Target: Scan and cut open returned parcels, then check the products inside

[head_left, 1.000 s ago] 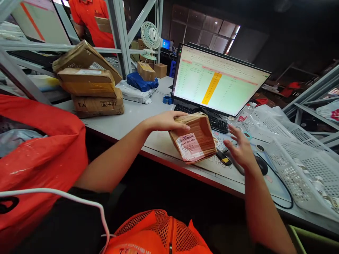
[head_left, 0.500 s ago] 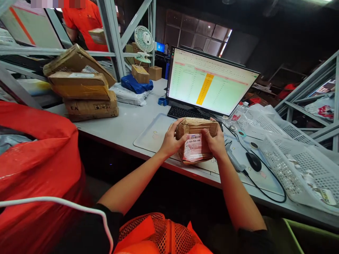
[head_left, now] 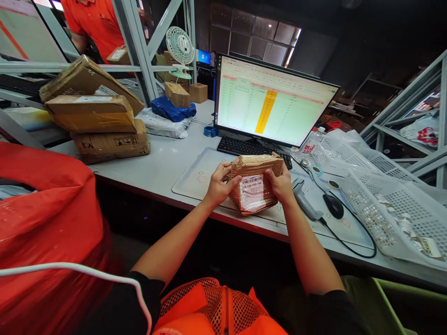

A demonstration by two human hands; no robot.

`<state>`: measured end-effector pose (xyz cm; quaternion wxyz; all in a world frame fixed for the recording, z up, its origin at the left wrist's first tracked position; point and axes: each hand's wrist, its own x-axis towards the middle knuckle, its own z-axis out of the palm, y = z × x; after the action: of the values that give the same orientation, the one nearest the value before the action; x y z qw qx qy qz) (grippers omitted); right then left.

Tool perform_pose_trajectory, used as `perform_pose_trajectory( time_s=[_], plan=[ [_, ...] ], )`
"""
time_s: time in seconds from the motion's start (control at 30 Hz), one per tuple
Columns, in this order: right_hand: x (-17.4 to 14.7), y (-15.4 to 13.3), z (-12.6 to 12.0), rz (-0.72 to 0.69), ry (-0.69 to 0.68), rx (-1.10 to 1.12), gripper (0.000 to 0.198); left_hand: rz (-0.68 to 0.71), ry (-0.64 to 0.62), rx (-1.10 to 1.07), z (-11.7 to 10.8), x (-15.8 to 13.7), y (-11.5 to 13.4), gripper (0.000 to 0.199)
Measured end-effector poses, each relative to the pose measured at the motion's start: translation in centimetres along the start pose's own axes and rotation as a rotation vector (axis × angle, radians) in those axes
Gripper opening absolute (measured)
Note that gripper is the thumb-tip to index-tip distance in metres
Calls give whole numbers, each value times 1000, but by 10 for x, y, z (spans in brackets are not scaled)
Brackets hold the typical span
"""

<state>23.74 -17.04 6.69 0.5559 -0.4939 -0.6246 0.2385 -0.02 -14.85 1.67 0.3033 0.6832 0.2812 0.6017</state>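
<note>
Just below the centre of the frame, the creased cardboard parcel (head_left: 256, 168) sits between the left hand (head_left: 222, 184) and right hand (head_left: 280, 184), fingers clamped on its sides; squeezing too hard could buckle its crumpled walls, and a loosened grip could drop it. Its barcode label (head_left: 252, 193) ends "193-P05-100"; the finer print is too small to read.
</note>
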Motion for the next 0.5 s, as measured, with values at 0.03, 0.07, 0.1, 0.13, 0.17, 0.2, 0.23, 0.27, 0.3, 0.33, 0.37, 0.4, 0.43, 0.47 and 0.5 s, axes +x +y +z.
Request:
perform_pose_trajectory(
  time_s=[0.03, 0.07, 0.1, 0.13, 0.17, 0.2, 0.23, 0.27, 0.3, 0.33, 0.37, 0.4, 0.43, 0.47, 0.5],
  plan=[
    [1, 1, -1, -1, -10, -4, 115, 2, 3, 1, 0, 0, -1, 63],
    [2, 2, -1, -1, -19, -7, 116, 4, 7, 5, 0, 0, -1, 64],
    [3, 3, -2, 0, -27, -5, 117, 6, 13, 12, 1, 0, -1, 65],
    [4, 3, -2, 1, -32, 0, 117, 13, 24, 21, 2, 0, -1, 66],
    [5, 3, -2, -1, -32, 7, 118, 25, 39, 33, 4, 1, 0, 68],
    [6, 2, -2, -3, -30, 14, 118, 45, 60, 48, 6, 2, 1, 69],
    [8, 0, -2, -4, -28, 21, 117, 72, 84, 69, 8, 3, 3, 70],
    [9, -2, -3, -4, -31, 24, 116, 104, 107, 97, 10, 6, 5, 71],
    [9, -4, -5, -5, -38, 22, 115, 137, 130, 129, 11, 8, 8, 72],
    [9, -6, -9, -10, -43, 14, 113, 165, 150, 167, 11, 11, 11, 72],
    [9, -7, -16, -16, -38, -4, 111, 189, 169, 209, 10, 14, 13, 72],
    [7, -6, -27, -24, -14, -37, 109, 205, 188, 253, 7, 18, 16, 73],
    [4, -4, -40, -26, 27, -91, 104, 213, 206, 298, 3, 21, 17, 74],
    [0, 1, -57, -16, 82, -172, 99, 216, 224, 343, -1, 24, 18, 76],
    [-6, 7, -76, 12, 140, -280, 91, 217, 240, 385, -6, 27, 18, 77]
  ],
)
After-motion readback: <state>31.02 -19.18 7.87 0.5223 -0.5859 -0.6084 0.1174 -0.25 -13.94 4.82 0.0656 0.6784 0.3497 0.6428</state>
